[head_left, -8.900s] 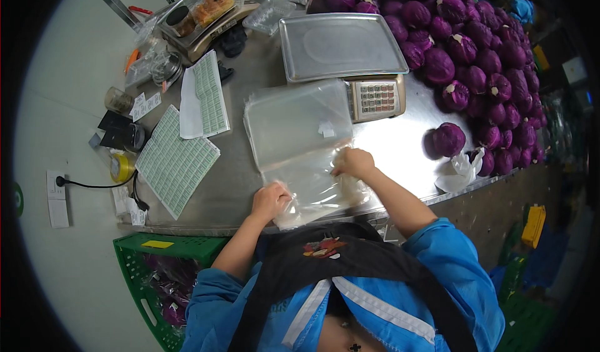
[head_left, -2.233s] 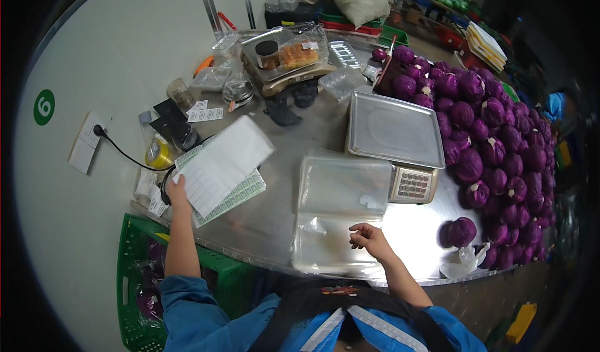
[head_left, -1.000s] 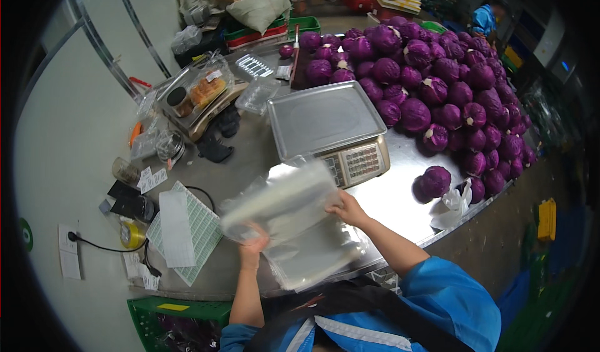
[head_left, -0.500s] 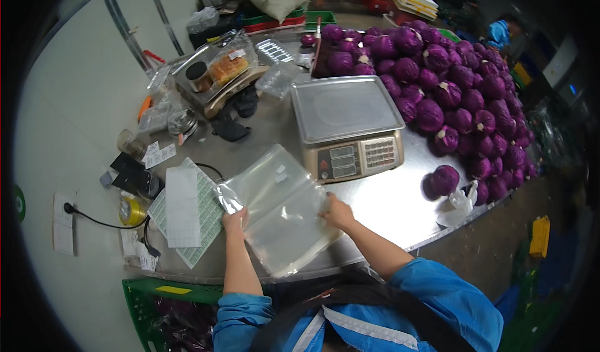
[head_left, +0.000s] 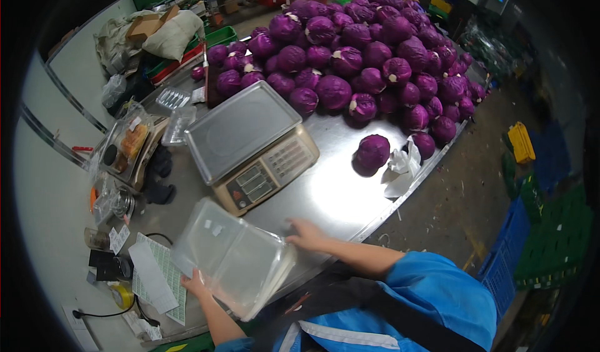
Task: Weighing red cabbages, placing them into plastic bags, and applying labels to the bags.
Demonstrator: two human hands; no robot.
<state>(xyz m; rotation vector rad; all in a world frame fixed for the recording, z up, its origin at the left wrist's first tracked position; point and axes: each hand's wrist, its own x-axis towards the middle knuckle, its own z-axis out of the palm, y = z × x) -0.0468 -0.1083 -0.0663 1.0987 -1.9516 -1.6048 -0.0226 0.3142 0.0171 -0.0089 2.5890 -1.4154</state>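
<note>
Through the head camera I see a clear plastic pack [head_left: 134, 141] with orange-brown food in it, on a second scale [head_left: 152, 155] at the left, a dark-lidded jar [head_left: 110, 156] beside it. Nearer me stands a small glass jar [head_left: 95, 238], its contents too small to tell. At the back, a pale sack [head_left: 176, 34] is by a red crate [head_left: 166, 71]; I can't see into that crate.

The front edge of the counter [head_left: 340, 199] climbs from lower left to upper right. Shiny steel shows between the main scale [head_left: 244, 131] and a lone purple cabbage [head_left: 373, 151], which lies near a crumpled white plastic bag [head_left: 404, 166]; the cabbage pile [head_left: 375, 58] fills the far side.

The stack of clear bags [head_left: 228, 252] is in front of the main scale, slanted, glossy, with a crease across it and small white scraps near its top. My left hand [head_left: 197, 284] is closed on its left edge. My right hand [head_left: 306, 235], fingers loosely bent and partly spread, is at its right corner; I cannot tell whether it touches.
</note>
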